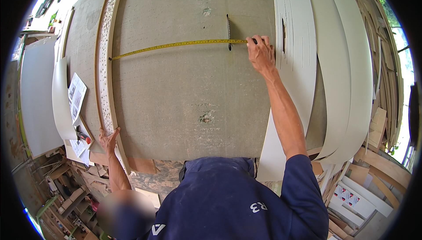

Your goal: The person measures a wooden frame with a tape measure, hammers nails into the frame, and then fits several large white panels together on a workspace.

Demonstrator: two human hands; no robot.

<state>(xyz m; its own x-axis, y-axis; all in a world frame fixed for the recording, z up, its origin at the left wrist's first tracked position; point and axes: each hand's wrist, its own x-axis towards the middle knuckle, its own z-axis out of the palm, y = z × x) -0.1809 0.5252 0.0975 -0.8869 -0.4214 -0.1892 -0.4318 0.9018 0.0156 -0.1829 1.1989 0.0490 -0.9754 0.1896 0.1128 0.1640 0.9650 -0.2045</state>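
Observation:
In my right hand (262, 55) is a tape measure, its case mostly hidden by my closed fingers. Its yellow blade (176, 44) stretches left across the worn grey-brown tabletop (176, 86). The tape's end meets the right edge of a long narrow board (105, 42) with a speckled face. Lower on that board, my left hand (109, 140) grips it across its width, thumb on the right edge and fingers on the left. Close to my right hand, a thin dark tool (228, 33) with a toothed-looking edge lies beneath the tape.
A white panel (292, 77) with slits and a dark slot lies right of the tabletop, beside curved pale sheets (340, 64). Printed papers (77, 91) and an orange-and-black tool (83, 137) lie at the left. Stacked boards (387, 51) line the far right; wood offcuts (72, 196) fill the lower left.

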